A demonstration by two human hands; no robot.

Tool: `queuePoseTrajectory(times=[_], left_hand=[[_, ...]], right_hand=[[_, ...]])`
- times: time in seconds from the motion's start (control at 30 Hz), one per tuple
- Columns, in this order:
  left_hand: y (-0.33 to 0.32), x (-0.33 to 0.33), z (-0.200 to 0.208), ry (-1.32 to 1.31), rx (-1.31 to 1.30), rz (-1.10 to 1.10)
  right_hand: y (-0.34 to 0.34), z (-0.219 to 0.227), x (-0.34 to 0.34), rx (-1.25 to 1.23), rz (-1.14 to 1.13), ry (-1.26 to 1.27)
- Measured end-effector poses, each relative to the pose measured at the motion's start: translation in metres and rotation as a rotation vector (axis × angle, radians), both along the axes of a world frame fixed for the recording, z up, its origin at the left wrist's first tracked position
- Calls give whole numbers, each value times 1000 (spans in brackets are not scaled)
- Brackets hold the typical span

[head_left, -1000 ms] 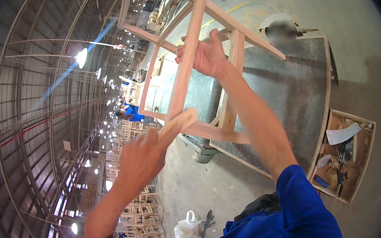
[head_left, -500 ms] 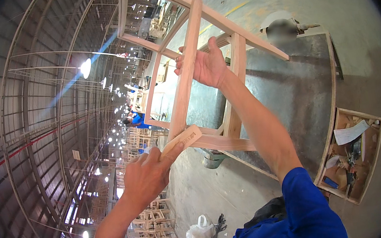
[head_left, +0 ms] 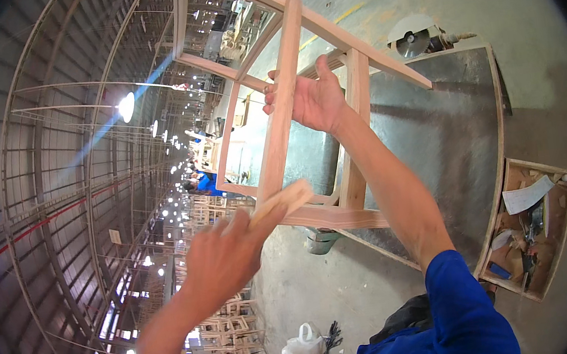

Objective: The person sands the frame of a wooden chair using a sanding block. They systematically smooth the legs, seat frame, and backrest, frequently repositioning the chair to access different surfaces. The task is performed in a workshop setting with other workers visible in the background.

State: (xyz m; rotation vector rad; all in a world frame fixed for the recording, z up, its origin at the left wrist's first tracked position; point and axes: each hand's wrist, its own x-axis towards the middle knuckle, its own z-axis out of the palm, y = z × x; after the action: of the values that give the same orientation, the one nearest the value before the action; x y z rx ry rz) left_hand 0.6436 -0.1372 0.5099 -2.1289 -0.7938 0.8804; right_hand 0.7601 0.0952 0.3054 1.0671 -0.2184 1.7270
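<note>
An unfinished wooden chair frame [head_left: 281,125] stands tilted before me on a dark-topped table. My left hand [head_left: 226,253] is closed on a flat tan sanding block [head_left: 283,203], its fingers along the side; both are smeared by motion. The block lies against the near end of the long bar, where it meets a crosspiece [head_left: 337,217]. Farther up, my right hand [head_left: 313,100] cups the same bar from behind, palm toward me. Its fingertips show past the bar's left edge, and the thumb sticks up, off the wood.
The dark table [head_left: 431,125] extends right under the frame. A circular saw blade on a power tool [head_left: 415,42] lies at its far edge. An open wooden box [head_left: 538,232] of paper and tools adjoins its near right side. On the floor are a white plastic bag [head_left: 302,353] and stacked frames [head_left: 229,344].
My left hand and the sanding block have shifted a little up and to the right along the bar. My right hand keeps its place on the chair frame.
</note>
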Motion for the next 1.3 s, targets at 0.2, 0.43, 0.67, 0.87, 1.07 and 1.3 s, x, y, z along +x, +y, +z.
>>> queuePoseTrajectory(times=[0.2,0.43,0.67,0.87,1.07,1.3], left_hand=[[115,49,9,-392,238,-438],[80,-60,24,-1320,131,-387],[116,-138,-13,-1373,-737,-241],[182,-103,-55,-1336,-868,-157],[152,-107,-29,-1061,-778,-435],[249,-47,-36,-1172,-614,-186]], right_hand=[[-11,21,5,-125,8,-82],[-86,28,-35,-485,-422,-709],[-173,6,-62,-283,-681,-1105],[-190,9,-95,-489,-886,-1231],[-190,9,-108,-778,-1296,-1230],[-185,16,-133,-757,-1452,-1302]])
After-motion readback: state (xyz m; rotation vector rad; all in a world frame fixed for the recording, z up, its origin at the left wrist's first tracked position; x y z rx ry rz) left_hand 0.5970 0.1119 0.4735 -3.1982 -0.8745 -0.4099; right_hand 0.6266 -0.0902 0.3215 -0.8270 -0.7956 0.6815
